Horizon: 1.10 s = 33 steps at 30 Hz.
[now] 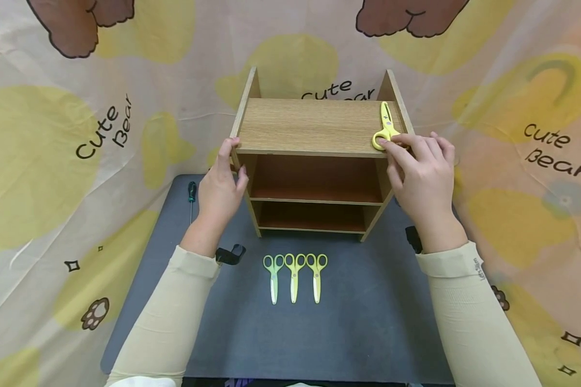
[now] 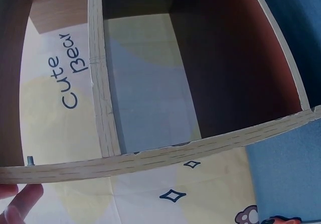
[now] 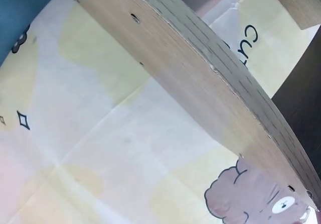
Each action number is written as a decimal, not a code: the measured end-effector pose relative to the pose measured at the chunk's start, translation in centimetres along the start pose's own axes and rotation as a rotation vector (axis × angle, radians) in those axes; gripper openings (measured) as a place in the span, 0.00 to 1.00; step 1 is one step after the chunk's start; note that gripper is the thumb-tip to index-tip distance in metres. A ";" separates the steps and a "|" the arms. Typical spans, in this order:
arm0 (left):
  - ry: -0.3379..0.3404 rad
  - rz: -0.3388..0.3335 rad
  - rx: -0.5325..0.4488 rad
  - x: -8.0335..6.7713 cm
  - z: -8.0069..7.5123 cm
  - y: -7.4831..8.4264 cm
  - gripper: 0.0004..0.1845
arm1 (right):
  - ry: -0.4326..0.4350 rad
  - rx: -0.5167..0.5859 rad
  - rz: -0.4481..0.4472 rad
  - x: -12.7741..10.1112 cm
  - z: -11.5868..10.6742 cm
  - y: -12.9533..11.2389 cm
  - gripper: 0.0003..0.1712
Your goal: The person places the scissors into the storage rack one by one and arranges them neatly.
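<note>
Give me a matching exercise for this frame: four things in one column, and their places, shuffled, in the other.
Things:
1. yellow scissors
2. row of three scissors
3. screwdriver
4. left hand

Places:
A. on the grey mat, in front of the wooden shelf unit
B. on the mat, left of the unit
C. on the unit's top board, at the right hand
D. gripping the unit's front left corner

Pairs: 1-C, 2-A, 3-B, 4-D
</note>
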<state>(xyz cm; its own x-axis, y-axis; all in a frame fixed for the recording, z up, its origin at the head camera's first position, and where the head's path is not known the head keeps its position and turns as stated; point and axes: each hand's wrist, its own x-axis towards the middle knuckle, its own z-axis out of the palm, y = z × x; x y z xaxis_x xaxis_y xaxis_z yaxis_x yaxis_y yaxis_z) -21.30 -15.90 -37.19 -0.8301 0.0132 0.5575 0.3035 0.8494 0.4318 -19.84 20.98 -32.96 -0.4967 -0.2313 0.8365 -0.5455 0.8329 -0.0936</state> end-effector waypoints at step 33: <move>0.002 -0.013 -0.003 0.0 0.4 0.0 0.30 | 0.328 0.178 0.224 -7.8 4.2 -1.9 0.10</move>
<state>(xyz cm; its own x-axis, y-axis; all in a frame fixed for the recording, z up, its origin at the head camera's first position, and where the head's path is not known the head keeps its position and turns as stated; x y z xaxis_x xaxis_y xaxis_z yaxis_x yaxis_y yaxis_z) -21.43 -15.67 -37.47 -0.8332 0.0010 0.5530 0.2941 0.8476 0.4416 -17.80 19.06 -41.58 -0.3910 0.1410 0.9095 -0.5709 0.7380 -0.3598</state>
